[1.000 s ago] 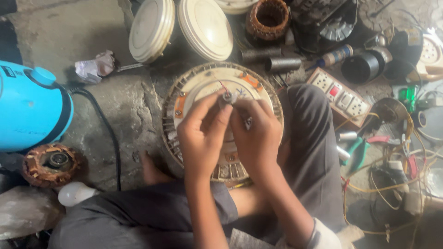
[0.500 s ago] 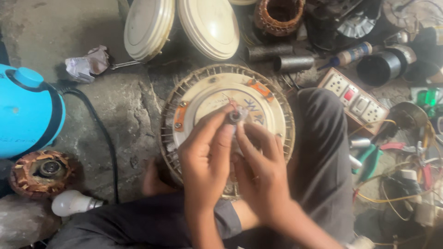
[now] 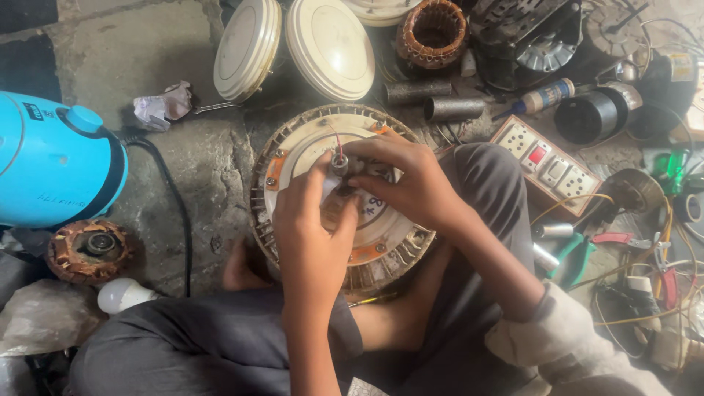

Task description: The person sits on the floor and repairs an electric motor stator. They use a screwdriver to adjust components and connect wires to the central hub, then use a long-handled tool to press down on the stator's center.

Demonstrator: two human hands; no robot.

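A round cream fan motor (image 3: 293, 158) with a slotted metal rim and orange patches rests between my knees on the concrete floor. A short metal shaft (image 3: 339, 163) with a thin red wire stands up from its centre. My left hand (image 3: 312, 220) lies over the motor face, thumb and fingertips pinching at the shaft's base. From the right, my right hand (image 3: 407, 180) reaches in with its fingers curled around the same shaft. What lies under both palms is hidden.
A blue appliance (image 3: 55, 158) with a black cable sits left, a copper-wound stator (image 3: 88, 249) and white bulb (image 3: 121, 295) below it. Two cream motor covers (image 3: 293, 44) and another winding (image 3: 433, 33) lie behind. A switch board (image 3: 546, 165), pliers (image 3: 579, 257) and wires crowd the right.
My right hand has shifted from beside the left to come in from the right over the shaft. The left hand stays on the shaft. The view has tilted slightly.
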